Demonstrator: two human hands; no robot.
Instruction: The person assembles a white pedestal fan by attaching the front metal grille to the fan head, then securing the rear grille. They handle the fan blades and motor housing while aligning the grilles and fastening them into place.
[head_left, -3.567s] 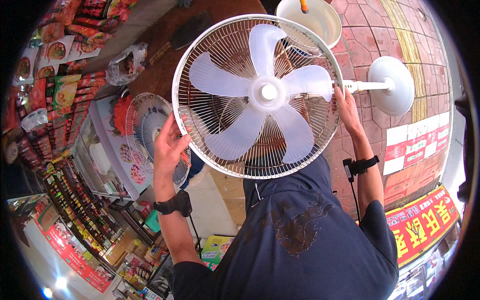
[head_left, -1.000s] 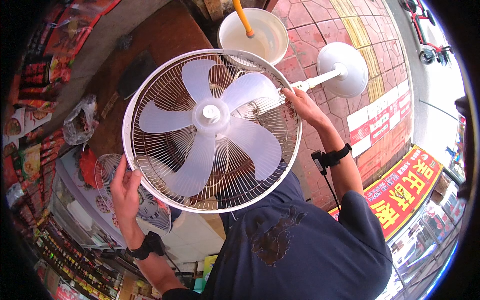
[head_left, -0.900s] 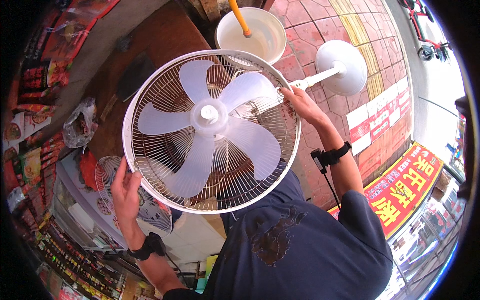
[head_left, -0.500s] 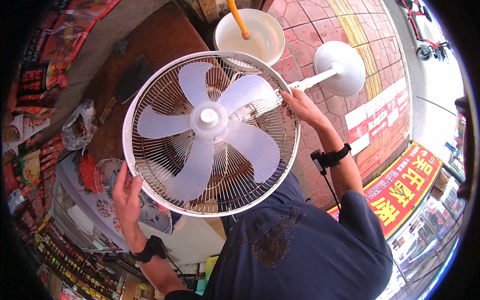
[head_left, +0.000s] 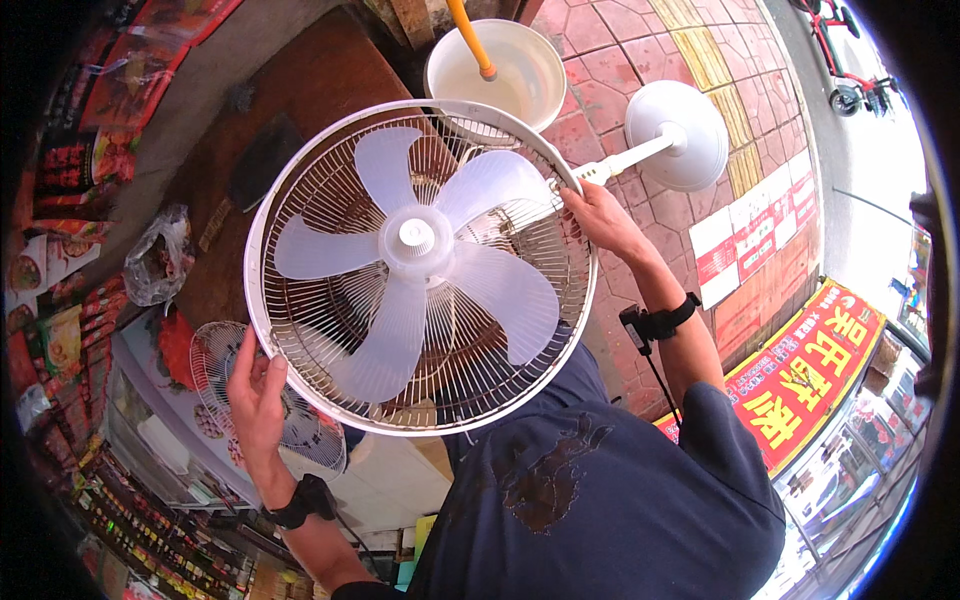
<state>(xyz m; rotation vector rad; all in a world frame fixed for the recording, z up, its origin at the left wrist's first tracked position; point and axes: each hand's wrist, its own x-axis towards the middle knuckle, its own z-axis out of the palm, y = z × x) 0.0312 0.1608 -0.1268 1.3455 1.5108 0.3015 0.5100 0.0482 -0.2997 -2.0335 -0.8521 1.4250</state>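
A white pedestal fan lies tilted toward me, its translucent blades (head_left: pixel 420 245) bare inside the wire back guard (head_left: pixel 330 330). My left hand (head_left: pixel 258 395) is closed on the guard's rim at the lower left, thumb on the near side. At the right rim, my right hand (head_left: pixel 605 222) grips the guard close to the fan's pole (head_left: pixel 635 155); some of its fingers are hidden behind the guard. The pole runs to the round white base (head_left: pixel 678 135) on the right. Behind my left hand rests a separate wire fan grille (head_left: pixel 305 437).
A white bucket (head_left: pixel 540 75) with an orange-yellow hose (head_left: pixel 470 38) in it stands beyond the fan. A brown board (head_left: pixel 300 85) lies to its left. Packets (head_left: pixel 65 335) line the left side, near a clear plastic bag (head_left: pixel 160 255). Red paving (head_left: pixel 600 60) extends right.
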